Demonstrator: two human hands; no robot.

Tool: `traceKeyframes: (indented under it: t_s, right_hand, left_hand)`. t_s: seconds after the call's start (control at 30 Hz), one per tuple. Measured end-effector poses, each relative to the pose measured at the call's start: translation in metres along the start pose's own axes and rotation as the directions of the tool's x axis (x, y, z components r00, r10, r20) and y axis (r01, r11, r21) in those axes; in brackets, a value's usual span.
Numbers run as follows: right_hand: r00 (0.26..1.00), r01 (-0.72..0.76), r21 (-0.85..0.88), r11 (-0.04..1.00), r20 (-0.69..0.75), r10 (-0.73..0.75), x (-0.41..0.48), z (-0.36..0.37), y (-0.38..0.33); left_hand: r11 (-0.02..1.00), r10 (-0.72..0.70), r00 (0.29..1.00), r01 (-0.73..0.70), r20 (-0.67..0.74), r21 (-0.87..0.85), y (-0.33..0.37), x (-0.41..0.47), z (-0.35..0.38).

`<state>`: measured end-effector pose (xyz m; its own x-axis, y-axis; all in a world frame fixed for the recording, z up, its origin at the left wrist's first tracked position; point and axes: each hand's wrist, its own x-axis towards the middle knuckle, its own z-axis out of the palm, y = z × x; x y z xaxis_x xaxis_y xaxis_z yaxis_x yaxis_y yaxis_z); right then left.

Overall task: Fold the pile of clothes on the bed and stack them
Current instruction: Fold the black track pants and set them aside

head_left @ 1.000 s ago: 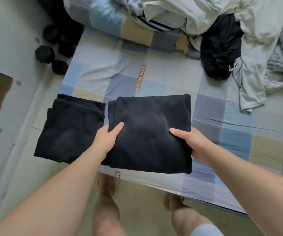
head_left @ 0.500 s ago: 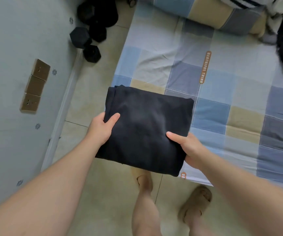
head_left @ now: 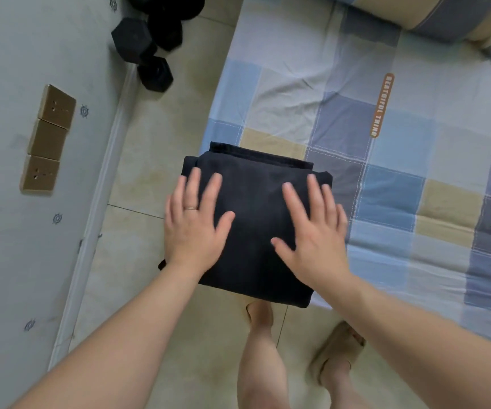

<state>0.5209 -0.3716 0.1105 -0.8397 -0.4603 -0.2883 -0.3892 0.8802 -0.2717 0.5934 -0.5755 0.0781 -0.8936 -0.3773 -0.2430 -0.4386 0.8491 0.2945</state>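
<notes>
Black hexagonal dumbbells [head_left: 149, 54] sit on the tiled floor beyond the left hand [head_left: 194, 228], with brassy wall sockets [head_left: 49, 140] to its left. That hand and the right hand [head_left: 315, 240] lie flat, fingers straight, pressing the soft folded black garment [head_left: 256, 246] onto another black piece [head_left: 256, 153] at the corner of the checked bed [head_left: 415, 202]. A moment ago both hands gripped its edges.

Folded black stack [head_left: 253, 225] (bed corner)
</notes>
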Motion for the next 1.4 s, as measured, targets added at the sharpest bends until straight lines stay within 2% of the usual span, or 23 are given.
traceKeyframes:
  t_s: [0.03,0.1,0.2,0.33,0.43,0.57,0.67,0.77,0.9,1.0,1.2,1.27,1.4]
  right_hand:
    - [0.997,0.058,-0.016,0.998,0.048,-0.057,0.001,0.007,-0.003]
    - [0.98,0.092,-0.061,0.994,0.184,-0.079,0.006,0.023,-0.005]
    - [0.948,0.048,-0.145,0.988,0.319,0.001,0.013,0.046,0.005]
    - [0.896,-0.009,-0.15,0.989,0.438,0.075,0.028,0.052,0.011]
    - [0.883,0.004,-0.075,0.997,0.469,0.032,0.03,0.033,0.013]
    - [0.897,0.045,-0.002,0.999,0.439,-0.04,0.013,-0.014,0.029]
    - [0.916,-0.021,0.021,1.0,0.401,0.011,-0.01,-0.052,0.048]
    - [0.915,-0.093,-0.012,0.996,0.393,0.09,-0.037,-0.086,0.08]
    - [0.915,-0.239,0.027,0.971,0.34,0.216,-0.064,-0.133,0.143]
    - [0.923,-0.277,0.045,0.96,0.29,0.253,-0.081,-0.17,0.201]
    - [0.922,-0.363,0.115,0.925,0.189,0.338,-0.117,-0.231,0.363]
    - [0.917,-0.385,0.174,0.906,0.186,0.354,-0.128,-0.239,0.428]
    - [0.907,-0.415,0.295,0.861,0.21,0.365,-0.165,-0.248,0.558]
  left_hand:
    - [0.996,0.071,0.993,-0.077,0.097,0.053,0.002,0.0,0.007]
    - [0.977,0.104,0.956,-0.149,0.273,0.15,0.001,0.002,0.021]
    - [0.97,0.097,0.941,-0.162,0.324,0.179,0.0,0.008,0.037]
    - [0.961,0.071,0.93,-0.16,0.36,0.225,0.006,0.016,0.043]
    - [0.962,0.048,0.919,-0.147,0.39,0.228,0.012,0.015,0.031]
    - [0.981,-0.01,0.927,-0.063,0.375,0.183,0.035,0.003,0.004]
    - [0.995,-0.016,0.944,-0.018,0.33,0.099,0.071,-0.008,-0.021]
    - [0.996,0.038,0.943,-0.063,0.331,0.064,0.118,-0.013,-0.04]
    - [0.99,0.122,0.938,-0.14,0.323,0.033,0.195,-0.014,-0.053]
    - [0.977,0.185,0.932,-0.207,0.311,0.041,0.263,-0.014,-0.05]
    - [0.968,0.244,0.924,-0.248,0.295,-0.023,0.422,-0.018,-0.01]
    - [0.974,0.227,0.935,-0.223,0.273,-0.044,0.475,-0.016,0.014]
    - [0.986,0.037,0.968,0.005,0.247,-0.168,0.574,-0.018,0.06]
